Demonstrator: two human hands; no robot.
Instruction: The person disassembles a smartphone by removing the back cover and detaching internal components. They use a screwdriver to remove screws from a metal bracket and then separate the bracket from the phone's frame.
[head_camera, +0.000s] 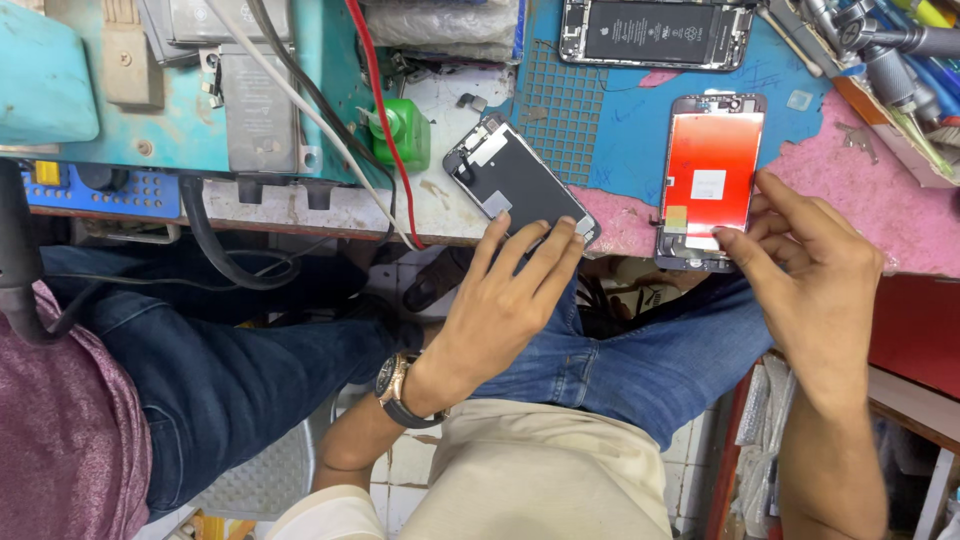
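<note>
My left hand (505, 300) rests its fingertips on the near end of a dark phone screen panel (517, 178) that lies tilted at the bench edge, back side up. My right hand (810, 270) touches the lower right corner of a second screen panel (710, 170) with a red-orange back and a white sticker, lying upright on the blue mat (625, 140). Thumb and fingers pinch at that panel's bottom edge. A watch sits on my left wrist.
An opened phone body with a black battery (655, 30) lies at the top. A green bottle (405, 135), red, white and black cables (375, 110) and metal parts crowd the left bench. Tools (890, 50) fill a tray at the top right. Another person's jeans-clad legs (200, 350) sit left.
</note>
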